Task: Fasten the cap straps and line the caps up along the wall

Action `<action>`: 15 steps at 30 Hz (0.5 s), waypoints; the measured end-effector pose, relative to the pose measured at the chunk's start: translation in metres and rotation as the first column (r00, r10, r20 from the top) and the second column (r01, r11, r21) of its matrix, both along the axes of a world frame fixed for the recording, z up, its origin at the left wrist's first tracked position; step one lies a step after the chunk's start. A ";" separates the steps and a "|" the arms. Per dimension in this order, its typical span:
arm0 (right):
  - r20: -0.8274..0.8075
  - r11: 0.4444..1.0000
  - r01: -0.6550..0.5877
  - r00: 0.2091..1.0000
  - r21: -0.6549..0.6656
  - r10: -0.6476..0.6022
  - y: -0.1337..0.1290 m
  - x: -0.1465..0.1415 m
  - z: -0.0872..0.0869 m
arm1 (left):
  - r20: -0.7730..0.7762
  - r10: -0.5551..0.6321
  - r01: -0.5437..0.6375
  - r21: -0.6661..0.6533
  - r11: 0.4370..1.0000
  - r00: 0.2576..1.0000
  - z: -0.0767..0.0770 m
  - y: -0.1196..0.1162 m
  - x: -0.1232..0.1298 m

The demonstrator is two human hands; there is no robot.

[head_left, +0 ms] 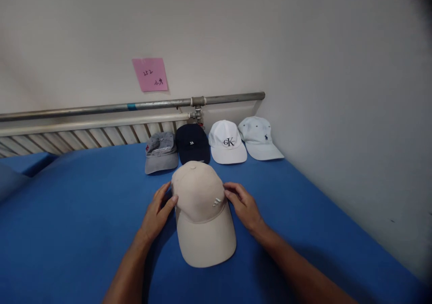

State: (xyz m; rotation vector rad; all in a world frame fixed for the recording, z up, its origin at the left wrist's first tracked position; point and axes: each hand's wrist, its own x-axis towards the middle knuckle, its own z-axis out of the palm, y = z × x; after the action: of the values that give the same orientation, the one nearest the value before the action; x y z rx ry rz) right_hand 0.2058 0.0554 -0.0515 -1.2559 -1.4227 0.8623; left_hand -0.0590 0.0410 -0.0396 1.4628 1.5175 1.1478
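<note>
A beige baseball cap (pixel 199 196) with a small light logo is between my hands, its brim pointing toward me. My left hand (pixel 158 210) grips the cap's left side, thumb on the outside and fingertips hidden behind the edge. On the opposite side, my right hand (pixel 243 205) pinches the cap near the logo. Just beyond stand a grey cap (pixel 161 153), a navy cap (pixel 192 142), a white cap with black letters (pixel 227 142) and a pale cap with a small dark emblem (pixel 259 137), side by side. The beige cap overlaps the navy brim in view.
All the caps are over a blue-covered surface (pixel 84 214). Behind it run a metal pipe (pixel 162 104) and a white radiator (pixel 74 137). A pink note (pixel 150 74) is on the back wall. A grey wall (pixel 354 137) bounds the right side.
</note>
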 end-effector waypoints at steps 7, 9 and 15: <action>-0.029 1.000 0.015 0.999 -0.015 -0.015 0.001 0.002 0.000 | 0.069 0.016 -0.013 -0.049 0.999 0.998 0.007 -0.002 0.001; -0.032 1.000 0.013 0.999 -0.016 -0.013 0.001 0.001 0.000 | 0.086 0.037 -0.032 -0.054 0.998 0.996 0.008 -0.002 0.001; -0.036 0.999 0.022 0.999 -0.029 -0.023 0.000 0.001 0.001 | 0.098 0.044 -0.036 -0.082 0.996 0.994 0.005 -0.001 -0.001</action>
State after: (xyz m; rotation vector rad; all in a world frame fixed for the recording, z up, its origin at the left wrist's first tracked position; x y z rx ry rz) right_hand 0.2072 0.0558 -0.0503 -1.2693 -1.3696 0.8886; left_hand -0.0604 0.0402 -0.0351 1.3085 1.5124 1.1525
